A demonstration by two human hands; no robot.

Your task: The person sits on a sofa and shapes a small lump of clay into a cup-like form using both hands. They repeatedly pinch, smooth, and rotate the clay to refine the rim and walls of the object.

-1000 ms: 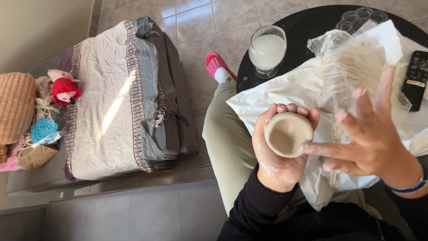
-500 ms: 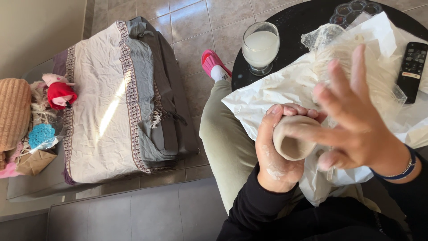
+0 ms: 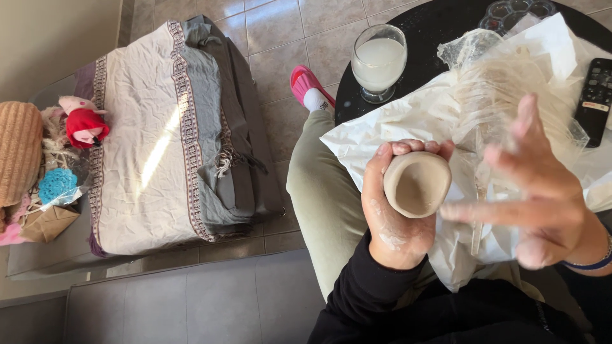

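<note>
One clay bowl point(image 3: 417, 184) empty; glass point(image 3: 378, 62) w/ cloudy liquid.

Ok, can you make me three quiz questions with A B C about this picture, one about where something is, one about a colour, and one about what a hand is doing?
1. Where is the glass of milky liquid?
A. on the round black table
B. on the floor
C. on the folded blanket

2. What colour is the slipper?
A. blue
B. pink
C. green

3. What is the left hand doing?
A. lying flat and empty
B. gripping the remote
C. cupping a small clay bowl

Answers: 1 A, the glass stands near the table's edge. 2 B, the slipper on the tiled floor is bright pink. 3 C, its fingers wrap around the bowl, while the right hand is open beside it.
</note>
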